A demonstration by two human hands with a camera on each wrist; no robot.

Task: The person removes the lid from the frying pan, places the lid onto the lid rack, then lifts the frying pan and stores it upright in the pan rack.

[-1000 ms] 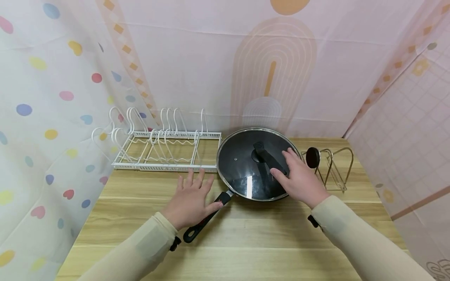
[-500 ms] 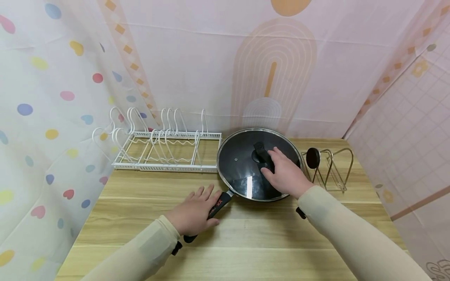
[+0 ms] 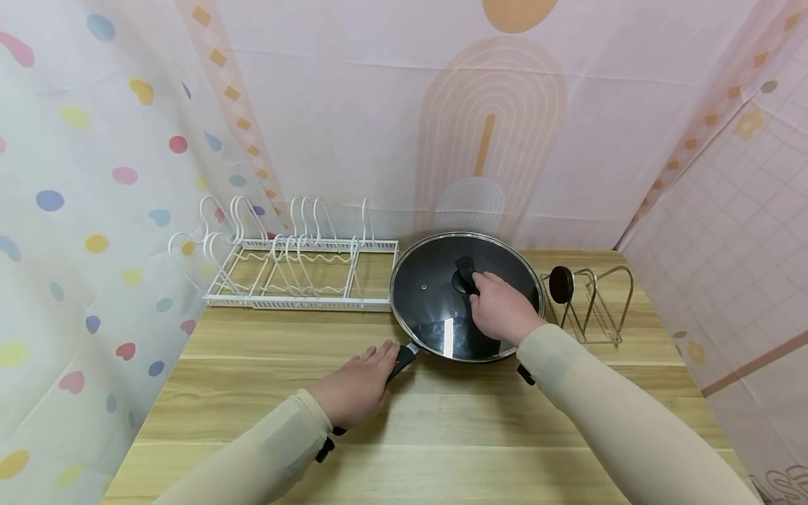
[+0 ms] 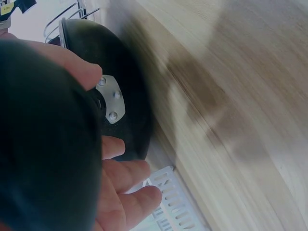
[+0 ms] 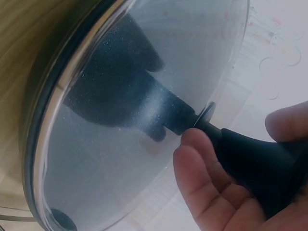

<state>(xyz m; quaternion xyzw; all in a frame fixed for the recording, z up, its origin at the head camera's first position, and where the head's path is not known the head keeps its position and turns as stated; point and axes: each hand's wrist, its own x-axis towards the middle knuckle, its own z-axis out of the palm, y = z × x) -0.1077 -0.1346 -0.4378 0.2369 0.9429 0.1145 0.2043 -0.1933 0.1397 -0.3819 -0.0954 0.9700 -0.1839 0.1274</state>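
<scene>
A black frying pan (image 4: 130, 62) stands on the wooden table, covered by a glass lid (image 3: 435, 263) with a metal rim. My left hand (image 3: 353, 389) lies over the pan's long black handle (image 3: 404, 358). In the left wrist view its thumb (image 4: 86, 72) is on one side of the handle and the curved fingers (image 4: 137, 180) are on the other. My right hand (image 3: 505, 306) holds the lid's upright black handle (image 5: 260, 168), with fingers (image 5: 197, 168) bent along one side and the thumb (image 5: 288, 122) across from them. The palm hides part of this handle.
Left of the pan is a white wire dish rack (image 3: 303, 303) with upright loops, its end close to the pan's rim. A small metal wire rack (image 3: 593, 308) with a black round disc (image 3: 561, 285) stands at the right. Patterned curtains (image 3: 353, 126) hang behind.
My left hand has come down onto the pan handle, its spread fingers drawing together. My right hand has moved left and its fingers have bent round the lid handle. Pan and lid stay put.
</scene>
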